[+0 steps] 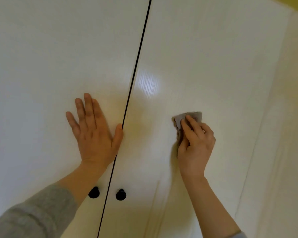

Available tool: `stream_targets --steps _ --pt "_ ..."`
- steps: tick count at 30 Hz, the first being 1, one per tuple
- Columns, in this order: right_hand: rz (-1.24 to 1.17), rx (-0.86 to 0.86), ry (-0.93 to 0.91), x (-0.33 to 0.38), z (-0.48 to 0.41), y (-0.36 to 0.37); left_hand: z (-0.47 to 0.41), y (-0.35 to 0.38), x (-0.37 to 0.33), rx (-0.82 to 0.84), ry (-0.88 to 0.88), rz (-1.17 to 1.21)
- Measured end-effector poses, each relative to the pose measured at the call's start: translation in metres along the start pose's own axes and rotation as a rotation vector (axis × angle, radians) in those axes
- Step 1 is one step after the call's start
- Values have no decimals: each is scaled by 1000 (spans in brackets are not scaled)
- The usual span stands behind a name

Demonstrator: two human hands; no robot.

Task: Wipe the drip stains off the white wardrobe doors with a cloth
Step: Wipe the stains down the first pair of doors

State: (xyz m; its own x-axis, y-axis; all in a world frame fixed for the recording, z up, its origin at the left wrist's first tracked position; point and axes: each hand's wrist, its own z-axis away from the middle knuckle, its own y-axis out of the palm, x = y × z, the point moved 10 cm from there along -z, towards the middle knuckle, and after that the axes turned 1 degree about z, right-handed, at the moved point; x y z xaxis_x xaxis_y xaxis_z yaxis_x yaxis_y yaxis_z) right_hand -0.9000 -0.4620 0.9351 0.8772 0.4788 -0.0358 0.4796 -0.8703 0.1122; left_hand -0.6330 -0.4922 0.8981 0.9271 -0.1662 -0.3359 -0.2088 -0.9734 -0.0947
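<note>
The right grip (194, 141) holds a grey cloth (179, 120) pinched against the right wardrobe door (213, 57), the cloth bunched under and beyond its fingertips. The left grip (95, 134) is wide, pressed flat on the left door (41, 57).

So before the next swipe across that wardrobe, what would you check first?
1. Cloth gripped by the right hand: ok, fingers curl over it.
2. Cloth against the right door: ok, it is pressed on the panel.
3. Left hand steadying the left door: ok, palm flat beside the gap.
4. Doors shut: ok, only that thin dark gap shows between them.
5. Black knobs out of the way: ok, both sit below the hands.
6. Remaining drip stains: cannot tell, none stand out in the glare.
</note>
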Motion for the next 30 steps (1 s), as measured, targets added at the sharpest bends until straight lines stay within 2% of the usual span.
stream_targets --steps 3,8,13,16,20,23,28,30 --pt "-8 -16 137 -10 4 -1 -1 1 1 2 -2 14" --pt "-86 83 260 -16 8 0 -1 -2 0 -17 2 14" --pt "-172 -67 402 -24 -2 0 -1 -2 0 -5 -7 0" --pt "-144 -41 370 -28 1 7 0 -3 0 -13 -8 5" --pt "-88 -11 209 -24 2 7 -2 -3 -1 -24 -4 9" --pt "-36 19 169 -26 0 7 -2 -3 -1 -24 -6 6" --pt "-116 -105 144 -20 9 4 -2 -2 0 -24 -6 5" --pt "-134 -92 69 -13 17 6 -2 -2 0 -19 -15 -2"
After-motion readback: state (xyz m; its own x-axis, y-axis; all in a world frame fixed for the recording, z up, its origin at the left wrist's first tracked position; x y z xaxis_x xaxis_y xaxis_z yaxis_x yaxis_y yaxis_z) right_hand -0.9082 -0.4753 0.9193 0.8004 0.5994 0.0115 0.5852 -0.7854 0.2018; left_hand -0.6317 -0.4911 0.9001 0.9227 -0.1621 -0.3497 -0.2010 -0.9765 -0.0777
